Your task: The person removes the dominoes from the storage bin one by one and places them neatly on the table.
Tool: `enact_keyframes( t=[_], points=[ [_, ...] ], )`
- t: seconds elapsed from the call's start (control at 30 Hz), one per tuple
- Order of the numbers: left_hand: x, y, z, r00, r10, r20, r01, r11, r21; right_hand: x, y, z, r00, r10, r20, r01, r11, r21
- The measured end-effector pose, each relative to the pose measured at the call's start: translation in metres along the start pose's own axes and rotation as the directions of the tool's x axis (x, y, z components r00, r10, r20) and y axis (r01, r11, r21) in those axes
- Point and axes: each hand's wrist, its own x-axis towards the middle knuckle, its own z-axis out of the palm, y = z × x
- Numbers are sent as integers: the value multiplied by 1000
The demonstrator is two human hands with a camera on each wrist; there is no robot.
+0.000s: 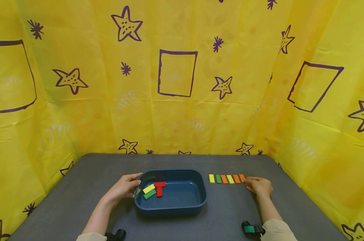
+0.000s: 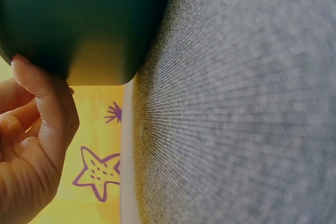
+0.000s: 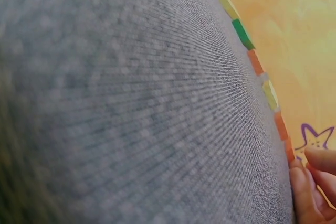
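My left hand (image 1: 123,189) grips the left end of a dark blue plastic bin (image 1: 170,212), its fingers at the rim. In the left wrist view the fingers lie against the bin's outer wall (image 2: 100,19). Inside the bin, toward its left side, are two red blocks (image 1: 160,184), a yellow block (image 1: 148,189) and a green block (image 1: 150,194). Right of the bin stretches a row of several small blocks. My right hand (image 1: 258,185) pinches the orange block (image 1: 242,178) at the row's right end; its fingertips partly cover that block.
From left, the rest of the row runs yellow (image 1: 211,178), green (image 1: 219,179), orange (image 1: 224,179), yellow (image 1: 230,179), orange (image 1: 236,178), with narrow gaps. A grey cloth-covered table (image 1: 182,162) lies underneath. Yellow patterned curtains (image 1: 176,127) enclose its back and sides.
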Motion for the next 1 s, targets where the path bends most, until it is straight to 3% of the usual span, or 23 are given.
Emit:
enact_keyframes(
  t=[0.57,0.8,1.0],
  points=[
    [0,-2,-1,1000,6,-13,-6,1000,15,-5,-10,7,1000,-22,-9,22,1000,-22],
    [1,-2,0,1000,6,-18,-6,1000,18,-8,-20,11,997,-58,48,57,998,17],
    [1,-1,0,1000,7,-15,-7,1000,15,-18,-30,20,989,-115,87,124,987,-105]
  ],
)
